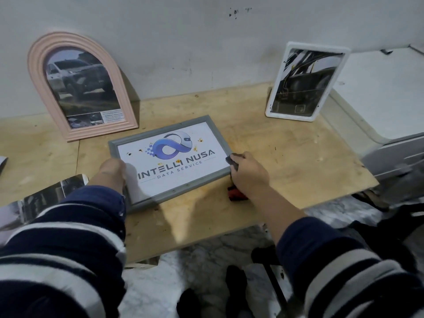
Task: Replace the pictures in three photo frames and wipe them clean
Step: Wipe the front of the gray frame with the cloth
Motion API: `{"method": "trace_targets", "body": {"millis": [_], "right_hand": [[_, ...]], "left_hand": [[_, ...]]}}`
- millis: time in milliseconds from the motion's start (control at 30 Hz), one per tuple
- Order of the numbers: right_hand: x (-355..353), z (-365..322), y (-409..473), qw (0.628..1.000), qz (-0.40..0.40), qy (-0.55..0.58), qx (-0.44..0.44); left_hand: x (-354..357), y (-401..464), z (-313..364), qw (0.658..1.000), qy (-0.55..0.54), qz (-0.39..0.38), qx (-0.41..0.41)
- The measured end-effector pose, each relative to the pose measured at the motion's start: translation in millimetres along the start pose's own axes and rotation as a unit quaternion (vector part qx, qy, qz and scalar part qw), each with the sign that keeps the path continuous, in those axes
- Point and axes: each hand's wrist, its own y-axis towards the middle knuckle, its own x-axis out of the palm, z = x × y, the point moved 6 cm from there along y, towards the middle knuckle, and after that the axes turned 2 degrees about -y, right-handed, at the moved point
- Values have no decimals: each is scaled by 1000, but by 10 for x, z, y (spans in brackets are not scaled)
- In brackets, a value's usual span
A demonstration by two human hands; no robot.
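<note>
Both hands (110,172) (249,172) apparently grip grey frame (171,193).

A flat frame (169,160) lies face up in the middle of the worktop (286,157). Behind it to the left, an arched frame (78,88) leans against the wall (183,42); behind it to the right, a rectangular frame (305,81) stands tilted back. The left hand (112,173) rests on the flat frame's near left edge, the right hand (247,173) at its right edge. Loose prints (46,198) lie on the worktop at the near left. A cabinet (378,92) sits right of the worktop.
</note>
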Motion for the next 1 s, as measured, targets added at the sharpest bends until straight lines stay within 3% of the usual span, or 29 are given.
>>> {"method": "trace_targets", "body": {"millis": [100, 233, 400, 533, 633, 700, 867, 1000], "right_hand": [[150, -28, -247, 994, 98, -21, -45], [172, -130, -346, 995, 92, -40, -27], [387, -707, -661, 989, 94, 6, -112], [501, -786, -692, 984, 107, 46, -135], [467, -728, -668, 978, 146, 49, -144], [429, -711, -670, 975, 178, 31, -130], [435, -708, -715, 970, 222, -15, -98], [420, -723, -741, 955, 261, 26, -136]], "left_hand": [[-9, 4, -29, 999, -32, -10, -41], [-56, 55, -80, 997, -23, -17, -75], [-46, -44, -89, 996, -30, -33, -71], [-19, -141, -81, 996, -67, -44, -34], [-187, -275, -2, 992, 11, -14, 125], [-279, -452, -16, 962, 109, 7, 250], [-353, -965, -599, 895, 284, 21, 344], [-367, -1118, -766, 868, 278, 70, 406]]}}
